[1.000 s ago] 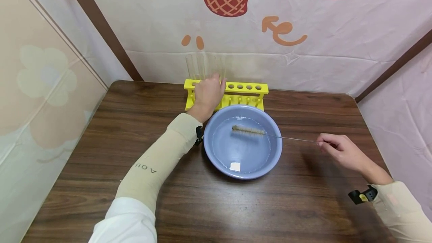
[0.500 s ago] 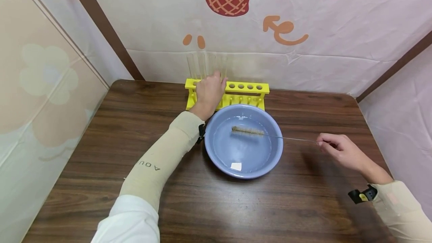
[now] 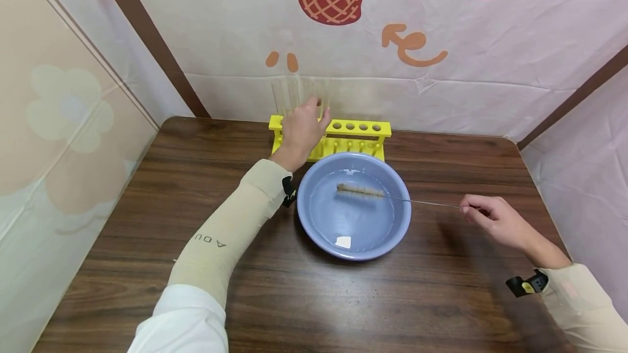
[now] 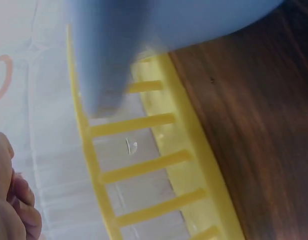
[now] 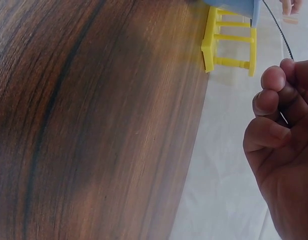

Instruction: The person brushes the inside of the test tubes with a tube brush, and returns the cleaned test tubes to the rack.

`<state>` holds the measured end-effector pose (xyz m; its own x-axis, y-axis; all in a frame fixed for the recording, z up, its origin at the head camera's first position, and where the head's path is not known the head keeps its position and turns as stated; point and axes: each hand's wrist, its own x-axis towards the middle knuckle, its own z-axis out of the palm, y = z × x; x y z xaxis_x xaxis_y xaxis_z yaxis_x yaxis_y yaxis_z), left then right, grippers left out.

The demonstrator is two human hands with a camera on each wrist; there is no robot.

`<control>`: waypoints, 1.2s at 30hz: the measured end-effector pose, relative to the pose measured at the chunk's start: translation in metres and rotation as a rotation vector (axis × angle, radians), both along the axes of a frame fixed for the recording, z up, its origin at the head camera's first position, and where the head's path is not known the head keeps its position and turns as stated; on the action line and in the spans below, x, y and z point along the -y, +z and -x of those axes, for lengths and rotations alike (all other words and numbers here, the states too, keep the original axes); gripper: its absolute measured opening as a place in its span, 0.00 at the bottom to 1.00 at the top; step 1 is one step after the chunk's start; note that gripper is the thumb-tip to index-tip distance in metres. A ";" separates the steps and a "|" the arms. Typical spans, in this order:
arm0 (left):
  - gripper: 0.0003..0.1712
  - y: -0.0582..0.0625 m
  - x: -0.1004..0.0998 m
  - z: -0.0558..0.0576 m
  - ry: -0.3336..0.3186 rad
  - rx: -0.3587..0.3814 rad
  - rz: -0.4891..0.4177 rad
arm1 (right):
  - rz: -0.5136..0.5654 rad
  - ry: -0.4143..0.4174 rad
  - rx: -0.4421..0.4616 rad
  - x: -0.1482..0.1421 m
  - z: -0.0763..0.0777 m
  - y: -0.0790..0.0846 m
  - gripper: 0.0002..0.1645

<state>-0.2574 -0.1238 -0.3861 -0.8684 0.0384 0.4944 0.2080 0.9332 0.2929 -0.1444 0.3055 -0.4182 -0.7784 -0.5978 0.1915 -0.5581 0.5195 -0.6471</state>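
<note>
My left hand (image 3: 301, 129) is over the left part of a yellow test tube rack (image 3: 360, 126), thumb and index finger apart, beside several clear glass test tubes (image 3: 293, 91) standing there. It hides their lower parts; in the left wrist view its fingers (image 4: 26, 200) show only at the edge, with no tube visible in them. My right hand (image 3: 495, 219) pinches the thin wire handle of a test tube brush (image 3: 360, 191). The bristle end lies over the water in a blue basin (image 3: 402, 217), and the wire crosses the rim.
The basin stands close in front of the rack on a brown wooden table (image 3: 314, 304). A printed cloth wall (image 3: 235, 53) rises right behind the rack. Several holes at the rack's right end hold no tubes.
The rightmost tube, blurred at first, now stands still in the rack. My left thumb and index finger have spread and the hand has shifted slightly. The right hand and brush stay put.
</note>
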 end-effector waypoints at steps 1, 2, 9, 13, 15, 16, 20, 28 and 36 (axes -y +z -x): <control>0.19 0.001 0.000 0.000 -0.011 -0.017 -0.005 | 0.003 0.002 0.003 0.000 0.000 0.000 0.21; 0.19 0.003 0.000 0.000 -0.022 -0.033 -0.009 | 0.006 0.004 0.006 0.001 0.000 0.001 0.21; 0.16 0.016 0.001 -0.003 -0.098 -0.150 -0.100 | 0.007 0.011 0.017 0.000 -0.001 0.003 0.20; 0.14 0.025 0.002 -0.006 -0.136 -0.225 -0.147 | 0.001 0.009 0.018 -0.001 -0.001 0.002 0.19; 0.14 0.029 0.003 -0.007 -0.158 -0.254 -0.165 | -0.001 0.007 0.019 -0.001 -0.001 0.002 0.19; 0.14 0.031 0.003 -0.008 -0.168 -0.271 -0.173 | -0.001 0.008 0.020 -0.001 -0.001 0.002 0.19; 0.14 0.039 0.005 -0.012 -0.201 -0.326 -0.212 | 0.006 0.004 0.021 -0.002 -0.001 0.003 0.19; 0.12 0.047 0.005 -0.021 -0.256 -0.370 -0.284 | 0.015 0.005 0.019 -0.004 -0.001 0.002 0.19; 0.09 0.041 0.007 -0.026 -0.312 -0.421 -0.337 | 0.005 -0.006 0.028 -0.005 -0.001 0.003 0.18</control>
